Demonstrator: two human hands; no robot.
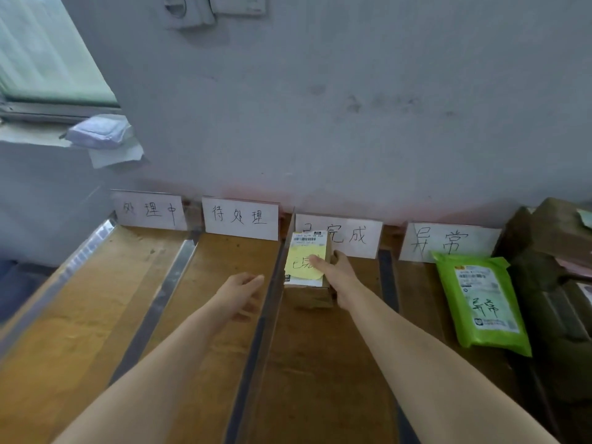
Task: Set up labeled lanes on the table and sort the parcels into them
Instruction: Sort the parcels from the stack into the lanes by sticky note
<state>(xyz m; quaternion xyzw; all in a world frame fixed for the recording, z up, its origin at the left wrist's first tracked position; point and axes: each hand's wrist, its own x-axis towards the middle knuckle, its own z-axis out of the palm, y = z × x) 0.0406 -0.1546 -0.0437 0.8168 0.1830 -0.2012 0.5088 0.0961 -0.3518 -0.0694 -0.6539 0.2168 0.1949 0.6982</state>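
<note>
A small brown cardboard parcel [309,296] with a shipping label and a yellow sticky note [302,262] stands in the third lane, just below the white card 已完成 [352,238]. My right hand [336,270] grips its right side, thumb on the sticky note. My left hand [242,291] hovers with relaxed fingers over the second lane, left of the parcel, holding nothing. White cards 处理中 [150,211], 待处理 [240,217] and 异常 [448,241] lean against the wall. A green mailer bag [480,302] lies in the fourth lane.
Metal strips [160,302] divide the wooden table [80,315] into lanes. Dark brown boxes [557,283] are stacked at the far right. A window sill at the left holds a pack of tissues [99,133]. The grey wall stands right behind the cards.
</note>
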